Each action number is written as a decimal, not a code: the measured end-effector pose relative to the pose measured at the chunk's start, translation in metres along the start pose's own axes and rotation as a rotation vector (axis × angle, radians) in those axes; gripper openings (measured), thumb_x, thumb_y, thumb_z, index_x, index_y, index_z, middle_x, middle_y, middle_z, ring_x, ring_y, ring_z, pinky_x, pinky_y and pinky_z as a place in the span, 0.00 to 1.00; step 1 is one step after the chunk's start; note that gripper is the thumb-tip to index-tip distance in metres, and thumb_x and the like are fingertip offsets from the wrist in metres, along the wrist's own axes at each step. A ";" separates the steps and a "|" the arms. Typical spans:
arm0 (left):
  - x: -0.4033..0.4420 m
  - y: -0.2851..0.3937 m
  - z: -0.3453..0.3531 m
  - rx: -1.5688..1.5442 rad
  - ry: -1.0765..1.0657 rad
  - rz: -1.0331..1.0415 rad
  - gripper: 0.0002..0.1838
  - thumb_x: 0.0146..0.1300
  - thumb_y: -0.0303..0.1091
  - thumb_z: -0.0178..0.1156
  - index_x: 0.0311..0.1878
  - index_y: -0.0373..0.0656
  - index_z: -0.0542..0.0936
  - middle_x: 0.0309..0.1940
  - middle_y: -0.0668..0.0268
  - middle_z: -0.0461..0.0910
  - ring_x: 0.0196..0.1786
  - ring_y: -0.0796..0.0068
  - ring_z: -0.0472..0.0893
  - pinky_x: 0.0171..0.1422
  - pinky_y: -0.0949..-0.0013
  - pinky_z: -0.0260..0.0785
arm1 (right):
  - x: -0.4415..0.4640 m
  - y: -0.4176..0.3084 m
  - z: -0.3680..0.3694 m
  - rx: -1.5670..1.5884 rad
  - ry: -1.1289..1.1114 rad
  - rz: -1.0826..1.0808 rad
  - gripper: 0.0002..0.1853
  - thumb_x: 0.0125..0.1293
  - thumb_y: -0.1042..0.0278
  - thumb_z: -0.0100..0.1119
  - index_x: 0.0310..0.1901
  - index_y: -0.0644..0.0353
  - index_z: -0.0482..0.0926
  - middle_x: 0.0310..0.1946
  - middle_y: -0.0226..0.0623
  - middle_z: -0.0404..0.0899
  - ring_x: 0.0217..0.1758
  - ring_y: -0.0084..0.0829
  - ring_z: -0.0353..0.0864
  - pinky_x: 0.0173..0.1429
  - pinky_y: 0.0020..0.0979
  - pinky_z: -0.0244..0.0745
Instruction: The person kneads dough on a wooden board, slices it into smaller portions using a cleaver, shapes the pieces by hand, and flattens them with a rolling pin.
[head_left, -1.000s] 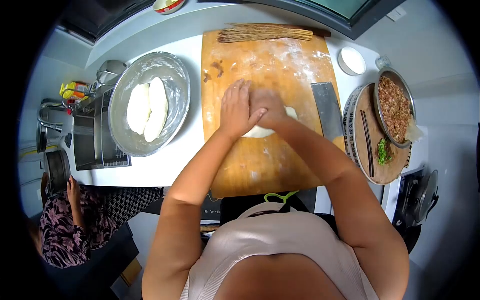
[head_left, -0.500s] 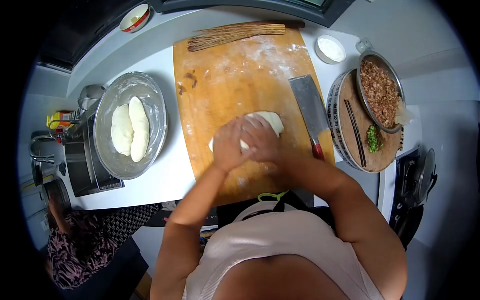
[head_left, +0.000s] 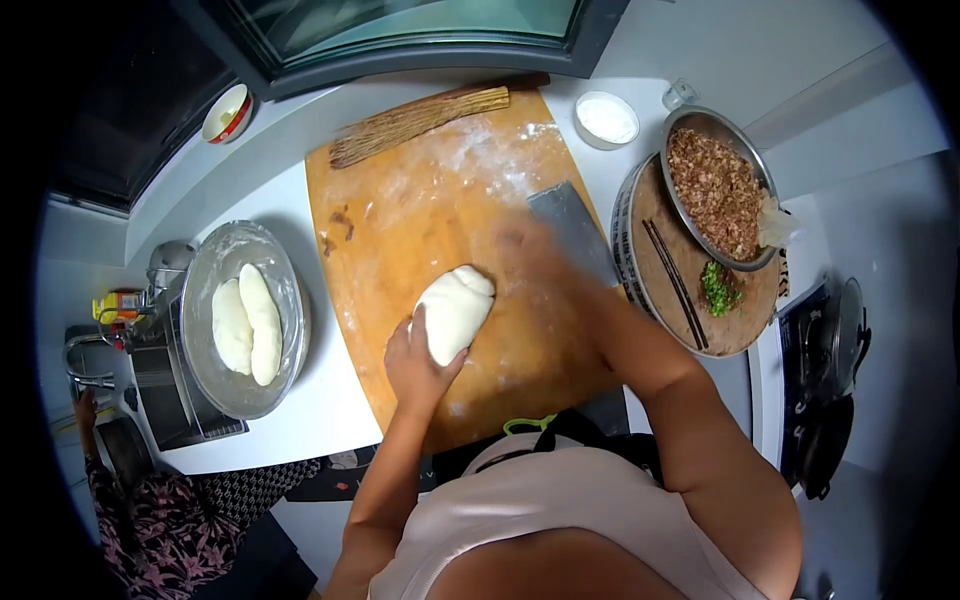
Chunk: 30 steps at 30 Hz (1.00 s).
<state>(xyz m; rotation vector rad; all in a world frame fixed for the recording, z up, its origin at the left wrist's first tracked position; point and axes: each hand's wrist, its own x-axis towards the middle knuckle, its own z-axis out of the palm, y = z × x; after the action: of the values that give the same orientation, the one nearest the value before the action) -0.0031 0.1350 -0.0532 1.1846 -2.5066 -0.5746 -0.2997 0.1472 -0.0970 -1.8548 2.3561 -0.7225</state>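
A folded lump of white dough (head_left: 455,312) lies on the floured wooden board (head_left: 400,230). My left hand (head_left: 420,368) grips its near end, with fingers on the left side and the thumb on the right. Motion smears my right hand (head_left: 530,245), which is off the dough, over the board close to the cleaver (head_left: 572,228). Its fingers cannot be made out, and my right forearm hides the cleaver's handle.
A metal basin (head_left: 298,340) with two dough pieces stands left. A whisk-like bundle of sticks (head_left: 420,125) lies at the back. Rightward are a flour bowl (head_left: 606,120), minced filling (head_left: 715,180), chopsticks (head_left: 676,285) and chopped greens (head_left: 718,290). Another person (head_left: 170,530) is at the sink.
Both hands were pressing on the dough. My right hand has lifted away up and right, while the left now grips the dough, which sits further left in view. The camera view has shifted.
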 end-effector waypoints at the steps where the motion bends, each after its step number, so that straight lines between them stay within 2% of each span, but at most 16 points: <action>1: -0.004 -0.001 -0.001 -0.008 0.008 -0.039 0.52 0.42 0.49 0.78 0.71 0.44 0.67 0.58 0.47 0.74 0.60 0.45 0.74 0.63 0.50 0.67 | 0.034 0.041 -0.004 -0.183 0.070 0.085 0.13 0.73 0.61 0.51 0.41 0.62 0.80 0.39 0.42 0.83 0.39 0.43 0.82 0.45 0.41 0.78; 2: -0.008 0.000 -0.002 -0.016 0.016 -0.079 0.51 0.42 0.49 0.78 0.71 0.44 0.67 0.58 0.46 0.74 0.60 0.45 0.74 0.64 0.51 0.67 | 0.068 0.081 -0.008 -0.359 0.125 0.182 0.12 0.72 0.62 0.51 0.38 0.60 0.81 0.37 0.42 0.84 0.38 0.43 0.83 0.44 0.41 0.78; 3: -0.011 0.003 -0.005 0.023 0.011 -0.104 0.52 0.42 0.49 0.78 0.71 0.40 0.66 0.57 0.45 0.74 0.60 0.44 0.74 0.63 0.52 0.68 | 0.099 0.098 -0.051 -0.156 0.157 0.400 0.10 0.70 0.65 0.54 0.37 0.57 0.83 0.37 0.43 0.86 0.40 0.45 0.84 0.47 0.42 0.78; 4: -0.012 0.008 -0.010 0.026 -0.014 -0.145 0.52 0.42 0.49 0.78 0.70 0.39 0.66 0.57 0.45 0.74 0.60 0.44 0.74 0.63 0.52 0.68 | 0.110 0.112 -0.072 0.151 0.482 0.513 0.08 0.68 0.64 0.56 0.39 0.53 0.85 0.36 0.43 0.86 0.41 0.45 0.86 0.48 0.42 0.79; 7: -0.013 0.019 -0.015 0.049 -0.080 -0.234 0.55 0.41 0.49 0.79 0.71 0.34 0.63 0.58 0.44 0.72 0.59 0.43 0.73 0.64 0.50 0.67 | 0.144 0.169 -0.103 -0.079 0.200 0.783 0.10 0.64 0.67 0.57 0.44 0.50 0.86 0.46 0.42 0.86 0.51 0.46 0.84 0.56 0.41 0.77; 10: -0.002 0.041 -0.017 0.175 0.014 -0.148 0.58 0.40 0.51 0.80 0.72 0.36 0.61 0.61 0.44 0.69 0.59 0.42 0.72 0.63 0.49 0.67 | 0.171 0.243 -0.068 -0.397 -0.276 0.668 0.15 0.60 0.68 0.59 0.48 0.54 0.85 0.53 0.45 0.83 0.58 0.46 0.82 0.62 0.41 0.76; 14: 0.018 0.038 -0.011 0.150 -0.155 -0.286 0.60 0.38 0.53 0.80 0.75 0.48 0.61 0.64 0.44 0.67 0.60 0.41 0.72 0.60 0.48 0.70 | 0.173 0.264 -0.049 -0.443 -0.193 0.603 0.14 0.58 0.68 0.60 0.45 0.59 0.86 0.53 0.45 0.83 0.58 0.45 0.82 0.62 0.40 0.77; 15: 0.019 0.030 -0.008 0.161 -0.082 -0.245 0.57 0.39 0.51 0.80 0.75 0.51 0.63 0.58 0.46 0.73 0.56 0.43 0.76 0.57 0.50 0.73 | 0.171 0.257 -0.056 -0.421 -0.130 0.672 0.13 0.58 0.68 0.60 0.44 0.58 0.87 0.51 0.44 0.84 0.57 0.44 0.83 0.62 0.40 0.77; 17: 0.026 0.016 -0.011 0.044 -0.091 -0.256 0.54 0.41 0.49 0.79 0.73 0.50 0.66 0.55 0.46 0.76 0.54 0.46 0.79 0.57 0.53 0.74 | 0.171 0.270 -0.056 -0.383 -0.015 0.722 0.13 0.58 0.61 0.65 0.40 0.59 0.87 0.45 0.42 0.87 0.46 0.44 0.87 0.52 0.38 0.81; 18: 0.029 0.007 -0.015 -0.011 -0.093 -0.259 0.52 0.42 0.49 0.78 0.73 0.49 0.67 0.53 0.46 0.78 0.52 0.47 0.80 0.56 0.55 0.75 | 0.167 0.291 -0.046 -0.076 0.052 0.729 0.12 0.68 0.61 0.58 0.45 0.59 0.85 0.40 0.45 0.87 0.43 0.40 0.87 0.49 0.37 0.83; 20: 0.035 -0.022 -0.017 -0.312 -0.189 -0.382 0.49 0.44 0.48 0.77 0.71 0.45 0.68 0.52 0.48 0.80 0.53 0.51 0.82 0.58 0.58 0.75 | 0.149 0.236 -0.061 0.968 0.234 0.770 0.09 0.72 0.66 0.56 0.46 0.60 0.82 0.37 0.39 0.84 0.36 0.31 0.84 0.42 0.30 0.83; 22: 0.039 -0.051 -0.012 -0.793 -0.249 -0.516 0.44 0.50 0.45 0.76 0.68 0.38 0.70 0.56 0.49 0.80 0.54 0.55 0.83 0.59 0.58 0.76 | 0.128 0.170 -0.068 1.742 0.344 0.709 0.07 0.75 0.72 0.53 0.47 0.61 0.80 0.37 0.35 0.82 0.34 0.24 0.80 0.40 0.25 0.82; 24: 0.037 -0.049 -0.025 -1.178 -0.267 -0.774 0.39 0.58 0.43 0.70 0.69 0.36 0.68 0.55 0.51 0.80 0.55 0.56 0.83 0.59 0.58 0.77 | 0.105 0.094 -0.050 1.854 0.292 0.458 0.08 0.75 0.71 0.52 0.49 0.61 0.78 0.41 0.38 0.82 0.39 0.25 0.81 0.46 0.26 0.81; 26: 0.019 -0.058 -0.023 -1.475 -0.230 -0.911 0.36 0.63 0.45 0.64 0.70 0.36 0.67 0.55 0.50 0.80 0.54 0.55 0.83 0.59 0.56 0.77 | 0.089 0.055 -0.011 1.567 0.082 0.382 0.11 0.74 0.75 0.50 0.54 0.62 0.77 0.45 0.39 0.82 0.47 0.29 0.82 0.54 0.31 0.80; 28: -0.004 -0.064 -0.019 -1.724 -0.197 -0.975 0.35 0.67 0.47 0.59 0.70 0.36 0.66 0.55 0.49 0.80 0.54 0.54 0.83 0.58 0.54 0.78 | 0.079 0.047 0.040 0.671 0.047 -0.084 0.16 0.71 0.72 0.51 0.58 0.63 0.75 0.55 0.43 0.80 0.58 0.37 0.79 0.66 0.41 0.72; 30: -0.026 -0.071 -0.018 -1.918 -0.161 -0.947 0.34 0.69 0.49 0.55 0.71 0.36 0.64 0.56 0.48 0.79 0.55 0.53 0.83 0.57 0.52 0.79 | 0.056 -0.017 0.045 0.032 -0.280 -0.095 0.23 0.68 0.66 0.54 0.64 0.62 0.72 0.66 0.45 0.73 0.69 0.42 0.72 0.75 0.48 0.59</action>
<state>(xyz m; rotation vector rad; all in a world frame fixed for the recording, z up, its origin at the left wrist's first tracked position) 0.0674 0.1101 -0.0747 1.0876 -0.2980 -2.3531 -0.2847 0.0775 -0.1170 -1.9224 2.0850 -0.4674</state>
